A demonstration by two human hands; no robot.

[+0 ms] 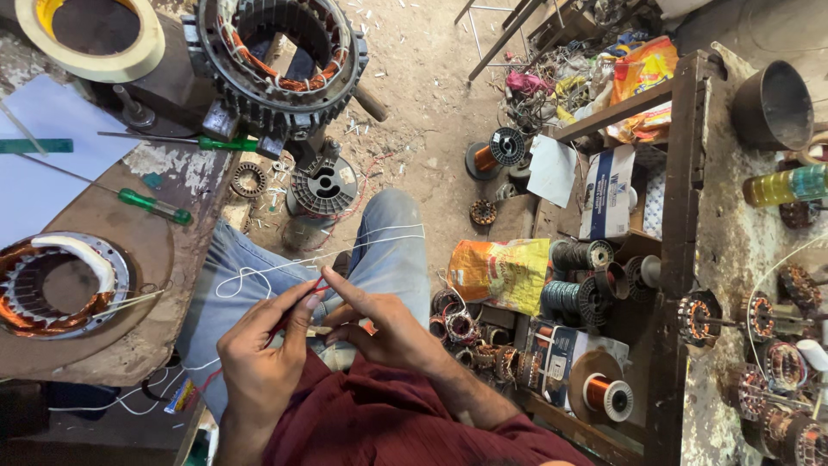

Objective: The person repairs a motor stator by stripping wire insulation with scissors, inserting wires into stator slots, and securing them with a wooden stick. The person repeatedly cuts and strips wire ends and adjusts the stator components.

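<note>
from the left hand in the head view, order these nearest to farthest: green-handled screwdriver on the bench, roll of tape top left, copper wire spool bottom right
From the left hand:
1. Green-handled screwdriver, up and left on the bench.
2. Copper wire spool, far right on the low shelf.
3. Roll of tape, top left corner.

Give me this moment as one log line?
left hand: pinching red wire | right hand: gripping white cord | motor stator: on workbench

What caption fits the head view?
Left hand and right hand work white string over a lap beside a wound stator.
</note>
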